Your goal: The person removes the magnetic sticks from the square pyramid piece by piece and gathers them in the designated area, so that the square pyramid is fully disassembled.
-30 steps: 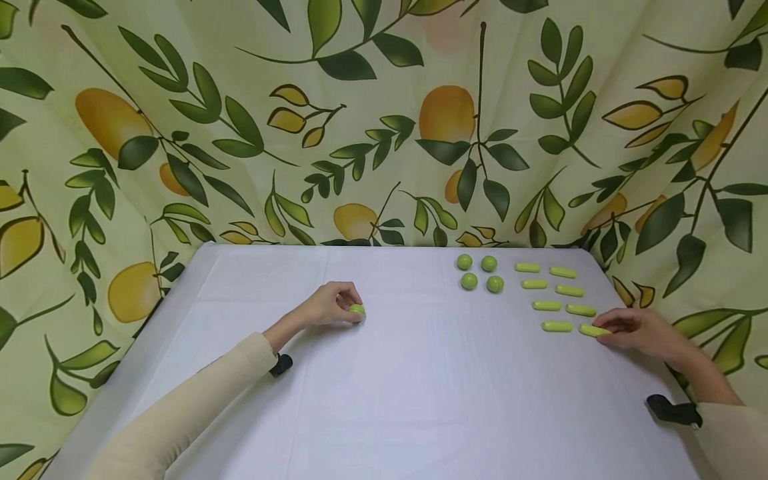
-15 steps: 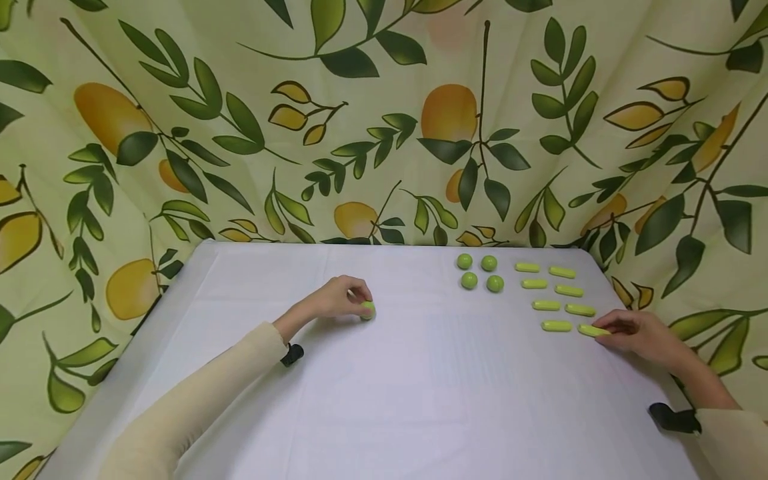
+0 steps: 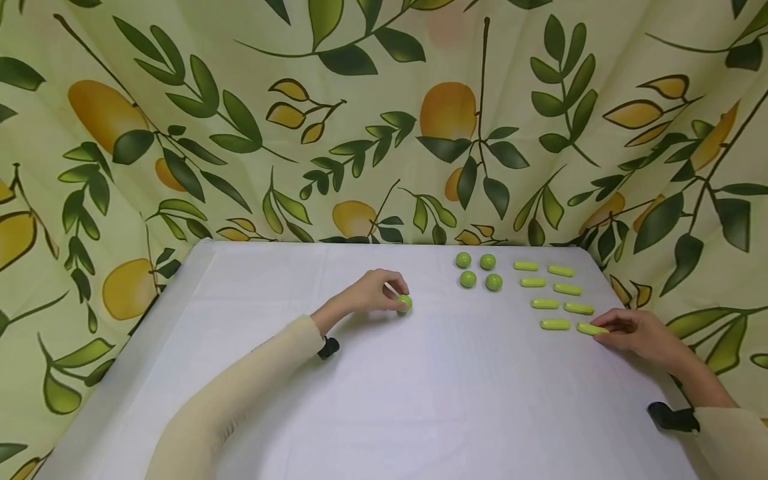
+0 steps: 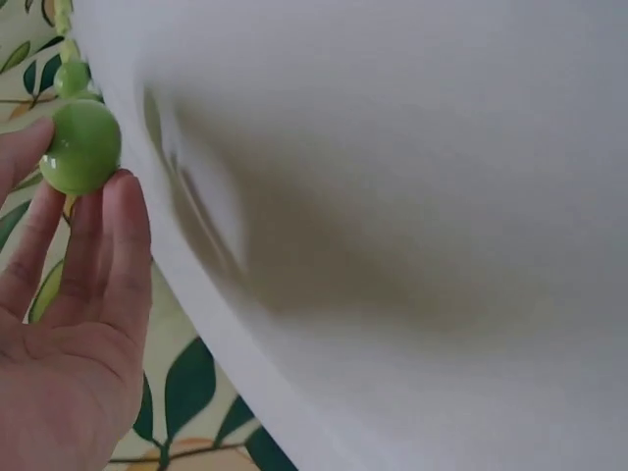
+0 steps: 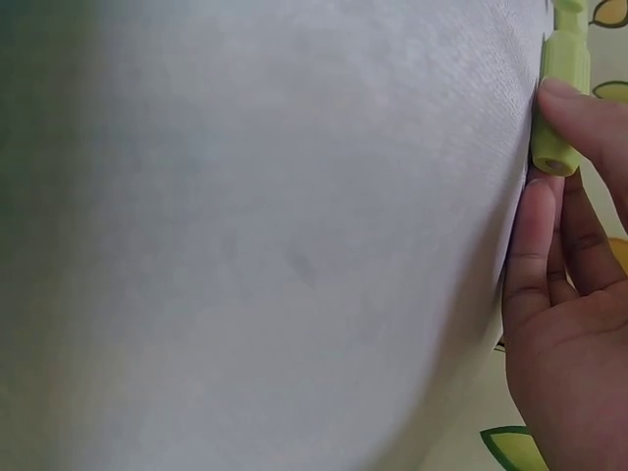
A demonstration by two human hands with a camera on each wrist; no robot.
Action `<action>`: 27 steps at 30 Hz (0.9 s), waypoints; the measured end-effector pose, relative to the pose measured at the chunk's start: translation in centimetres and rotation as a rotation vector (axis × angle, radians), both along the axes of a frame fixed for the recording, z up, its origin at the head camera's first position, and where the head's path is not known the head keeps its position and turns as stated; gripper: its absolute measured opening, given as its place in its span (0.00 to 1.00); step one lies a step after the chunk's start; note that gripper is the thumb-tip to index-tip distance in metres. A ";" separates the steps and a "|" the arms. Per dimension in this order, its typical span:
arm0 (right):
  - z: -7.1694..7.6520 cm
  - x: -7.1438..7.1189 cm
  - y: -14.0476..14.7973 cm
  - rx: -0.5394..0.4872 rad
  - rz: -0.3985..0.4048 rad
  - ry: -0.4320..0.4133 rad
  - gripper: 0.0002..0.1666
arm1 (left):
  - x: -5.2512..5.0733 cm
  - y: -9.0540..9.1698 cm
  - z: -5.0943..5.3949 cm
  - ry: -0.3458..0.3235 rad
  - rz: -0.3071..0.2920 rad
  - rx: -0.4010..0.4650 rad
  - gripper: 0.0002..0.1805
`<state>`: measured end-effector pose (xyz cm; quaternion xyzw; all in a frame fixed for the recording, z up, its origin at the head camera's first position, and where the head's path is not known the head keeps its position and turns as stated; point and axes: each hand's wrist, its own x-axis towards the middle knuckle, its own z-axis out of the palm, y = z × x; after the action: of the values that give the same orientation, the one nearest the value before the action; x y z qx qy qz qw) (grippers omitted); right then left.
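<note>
My left hand (image 3: pixel 377 292) pinches a glossy green ball (image 3: pixel 405 304) between thumb and fingertips, over the middle of the white-covered table. Close up in the left wrist view, the ball (image 4: pixel 83 147) is smooth and round. At the right side, my right hand (image 3: pixel 639 339) pinches the right end of a short yellow-green stick (image 3: pixel 591 329), the nearest one of its group. In the right wrist view the thumb presses on this stick (image 5: pixel 561 103), which has a ribbed body and a round hole in its end. Whether it touches the cloth is hard to tell.
Several matching green balls (image 3: pixel 468 279) stand in a square near the table's far edge. Right of them, several yellow-green sticks (image 3: pixel 545 304) lie in two columns. A white cloth (image 3: pixel 420 400) covers the table, and a leaf-patterned curtain (image 3: pixel 372 167) hangs behind it.
Holding the green ball, my left hand has moved right and slightly away from me, towards the other balls. My right hand keeps its place on the stick.
</note>
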<state>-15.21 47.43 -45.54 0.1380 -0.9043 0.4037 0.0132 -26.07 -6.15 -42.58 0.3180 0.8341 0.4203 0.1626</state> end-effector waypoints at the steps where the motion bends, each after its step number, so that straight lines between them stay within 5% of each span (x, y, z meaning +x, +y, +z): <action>1: 0.0 0.0 0.0 0.000 0.001 0.000 0.09 | -0.2 0.6 -0.1 -0.007 0.003 0.019 0.10; 12: 0.2 0.2 0.0 -0.004 -0.010 -0.022 0.10 | -0.9 7.5 -1.3 -0.061 0.002 0.147 0.11; 27: 0.2 0.1 0.0 0.020 -0.015 -0.015 0.09 | -0.5 13.4 -2.3 -0.027 0.015 0.219 0.11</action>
<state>-15.14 47.44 -45.37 0.1284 -0.9093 0.3957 0.0080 -26.57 7.28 -44.92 0.3217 0.7834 0.5144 0.1351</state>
